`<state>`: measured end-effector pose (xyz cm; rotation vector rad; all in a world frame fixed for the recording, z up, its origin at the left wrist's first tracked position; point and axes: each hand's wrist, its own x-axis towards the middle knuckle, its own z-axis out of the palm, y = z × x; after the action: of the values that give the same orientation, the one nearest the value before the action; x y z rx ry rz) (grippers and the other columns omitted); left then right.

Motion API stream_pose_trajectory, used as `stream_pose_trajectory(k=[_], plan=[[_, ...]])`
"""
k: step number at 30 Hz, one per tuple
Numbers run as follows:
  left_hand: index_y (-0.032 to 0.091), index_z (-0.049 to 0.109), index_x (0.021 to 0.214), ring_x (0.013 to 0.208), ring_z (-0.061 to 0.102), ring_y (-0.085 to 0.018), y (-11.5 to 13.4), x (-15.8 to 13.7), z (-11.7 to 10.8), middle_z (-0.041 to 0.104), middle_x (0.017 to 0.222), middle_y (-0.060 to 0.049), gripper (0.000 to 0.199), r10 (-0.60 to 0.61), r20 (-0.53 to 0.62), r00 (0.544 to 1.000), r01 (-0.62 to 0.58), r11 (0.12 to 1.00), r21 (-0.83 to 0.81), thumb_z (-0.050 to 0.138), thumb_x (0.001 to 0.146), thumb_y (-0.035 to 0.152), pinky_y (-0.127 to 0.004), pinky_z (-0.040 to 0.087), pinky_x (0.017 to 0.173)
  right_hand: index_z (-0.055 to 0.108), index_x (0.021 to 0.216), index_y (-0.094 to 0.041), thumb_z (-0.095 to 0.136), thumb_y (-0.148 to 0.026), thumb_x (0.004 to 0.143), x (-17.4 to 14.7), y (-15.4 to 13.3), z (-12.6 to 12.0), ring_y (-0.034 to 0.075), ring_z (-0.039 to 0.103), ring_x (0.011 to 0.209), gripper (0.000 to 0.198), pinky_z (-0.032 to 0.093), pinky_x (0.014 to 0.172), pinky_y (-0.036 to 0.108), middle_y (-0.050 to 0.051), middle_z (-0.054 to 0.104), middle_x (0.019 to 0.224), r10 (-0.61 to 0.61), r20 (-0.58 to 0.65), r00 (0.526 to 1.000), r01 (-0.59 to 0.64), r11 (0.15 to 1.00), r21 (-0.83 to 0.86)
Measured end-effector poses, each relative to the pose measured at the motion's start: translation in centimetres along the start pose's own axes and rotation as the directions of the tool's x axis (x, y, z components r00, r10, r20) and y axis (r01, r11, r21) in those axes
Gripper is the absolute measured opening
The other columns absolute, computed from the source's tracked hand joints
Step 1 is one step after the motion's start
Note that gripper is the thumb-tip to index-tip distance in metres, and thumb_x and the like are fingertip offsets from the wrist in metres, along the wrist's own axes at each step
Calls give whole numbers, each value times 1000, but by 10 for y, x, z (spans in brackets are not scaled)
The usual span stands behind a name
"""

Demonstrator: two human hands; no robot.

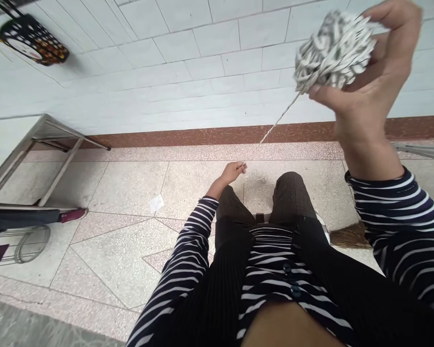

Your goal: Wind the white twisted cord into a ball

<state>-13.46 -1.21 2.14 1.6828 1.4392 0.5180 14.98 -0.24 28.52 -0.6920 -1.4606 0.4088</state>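
High at the upper right, my right hand (376, 82) grips a bulky ball of white-grey twisted cord (334, 53), thumb beneath it and fingers around its right side. From the ball's lower edge a single strand (280, 118) runs taut, slanting down to the left. My left hand (234, 172), low in the middle in front of my knee, pinches the far end of that strand between closed fingertips. Whether the strand goes on past those fingers is too small to tell.
A metal-legged table (39, 130) stands at the left, with another person's leg and dark red shoe (73, 215) below it. A patterned bag (32, 41) hangs on the white tiled wall (217, 43). A scrap of white paper (156, 204) lies on the floor; broom bristles (349, 237) show at right.
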Motion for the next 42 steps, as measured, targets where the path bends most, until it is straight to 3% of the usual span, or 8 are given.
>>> stream_pose_trajectory(k=[9,15,19,21,24,31,36,42], plan=[[17,65,68,86,61,-18,-38,9,-125,64,65,0,32,-294,-348,890,335,940,62,59,95,1,-35,51,105,69,108,-42,99,-36,69,3,-13,-26,32,71,115,50,71,88,46,2,63,131,-15,2,1000,15,1000,28],[16,61,82,96,53,-14,44,63,-205,66,82,0,42,-169,-625,762,223,975,9,35,109,-3,-41,48,117,73,116,-47,105,-39,62,-11,-30,-27,35,72,105,63,73,89,54,3,66,126,135,26,990,-136,990,44],[14,73,86,99,59,-14,89,100,-148,75,88,-1,36,52,-414,909,-29,998,62,47,105,-2,-36,49,118,73,116,-46,108,-39,62,-3,-37,-25,34,67,132,65,72,100,46,0,63,135,78,60,995,-83,992,95],[16,78,77,81,61,-16,80,93,-100,75,77,-4,32,34,-142,989,-24,997,77,62,102,6,-38,57,101,74,116,-44,108,-43,62,5,-34,-29,34,62,141,64,70,108,46,0,62,141,18,36,999,-22,994,105],[17,73,59,71,65,-18,37,61,-49,71,66,-3,29,-75,124,989,54,985,166,71,86,6,-37,59,90,76,113,-44,110,-44,57,13,-30,-39,35,62,139,66,71,106,49,1,65,139,-59,-14,998,61,991,115],[17,81,75,106,77,-28,-16,44,-51,84,89,-10,19,-155,39,987,141,960,241,64,82,11,-40,56,111,71,112,-47,106,-30,56,-3,-44,-19,35,67,129,69,70,97,55,-2,71,136,281,115,953,-299,932,205],[18,78,133,132,74,-26,30,50,-26,76,145,-16,37,44,53,998,-33,979,-199,63,102,30,-41,53,120,64,116,-37,101,-20,52,-11,-25,14,25,68,83,76,64,63,44,-1,73,101,383,240,892,-445,833,329],[18,76,132,119,78,-24,88,-1,35,81,130,-18,55,312,110,944,-166,734,-658,69,103,64,-46,53,118,59,116,-33,91,-20,50,-15,3,28,20,63,76,74,59,58,35,-6,69,85,512,183,840,-543,801,252]])
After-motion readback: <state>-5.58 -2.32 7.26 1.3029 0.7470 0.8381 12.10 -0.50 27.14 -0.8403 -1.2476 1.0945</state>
